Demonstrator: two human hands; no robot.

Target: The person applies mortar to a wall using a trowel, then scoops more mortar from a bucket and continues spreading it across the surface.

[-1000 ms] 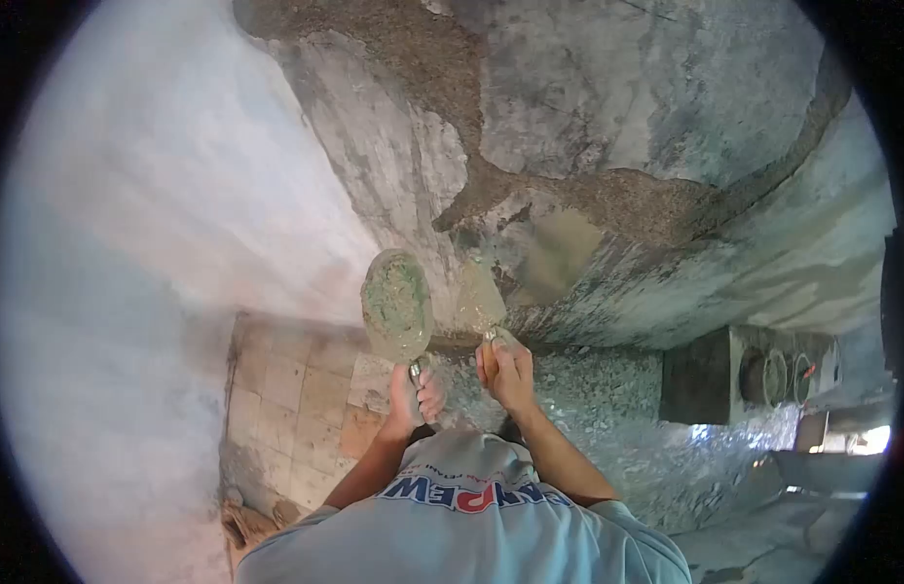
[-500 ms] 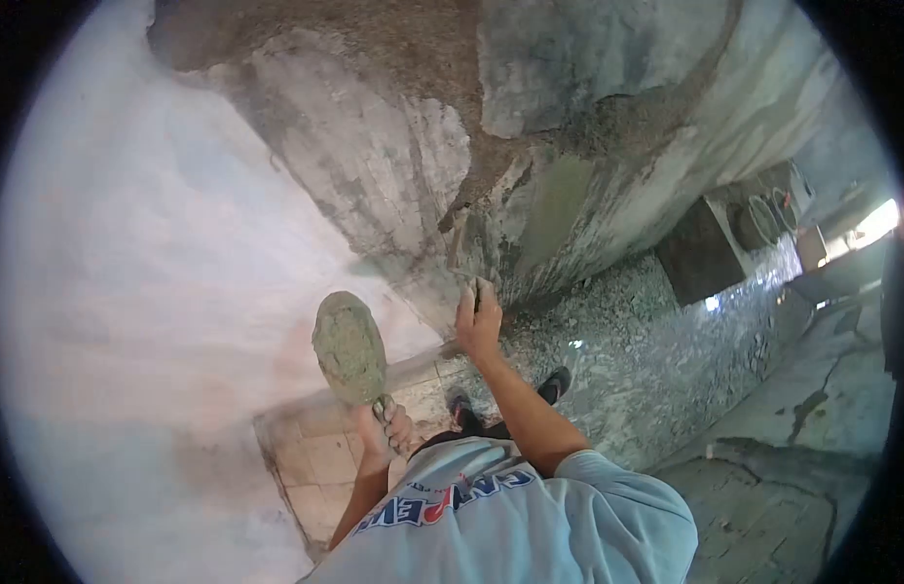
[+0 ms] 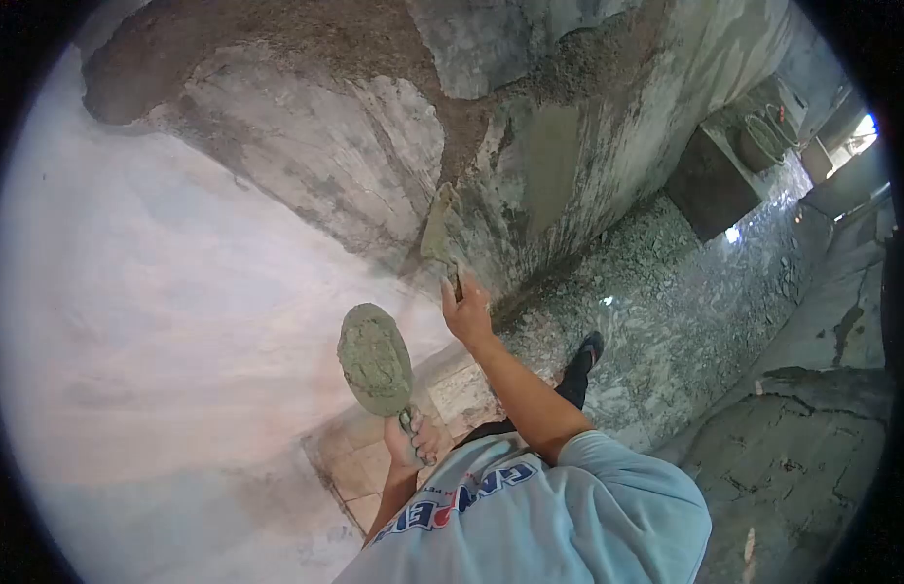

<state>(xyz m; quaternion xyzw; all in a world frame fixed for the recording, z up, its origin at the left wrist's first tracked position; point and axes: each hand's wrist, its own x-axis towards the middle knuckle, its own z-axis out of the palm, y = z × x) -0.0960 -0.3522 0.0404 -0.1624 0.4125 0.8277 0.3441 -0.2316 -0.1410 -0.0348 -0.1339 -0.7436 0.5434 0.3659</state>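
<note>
My left hand (image 3: 411,443) is wrapped round the handle of an oval mortar hawk (image 3: 388,405). Wet grey-green mortar (image 3: 372,352) covers most of its face. Up and to the right, my right hand (image 3: 468,310) grips a trowel (image 3: 438,226) whose blade is smeared with mortar. That blade lies close against the patchy grey wall (image 3: 335,146) near its inner corner; whether it touches cannot be made out. A smooth strip of damp mortar (image 3: 551,165) shows on the wall to the right of the trowel.
A white wall (image 3: 179,321) fills the left side. Rubble (image 3: 656,302) covers the floor on the right, and tiles (image 3: 359,462) lie below the hawk. Farther back stand a dark box-like block (image 3: 713,185) and a bucket (image 3: 760,144). My shoe (image 3: 593,348) rests on the rubble-strewn floor.
The trowel has turned so its mortar-smeared blade shows more fully, and my right hand has shifted slightly left. My view has swung, and one foot has stepped out to the right.
</note>
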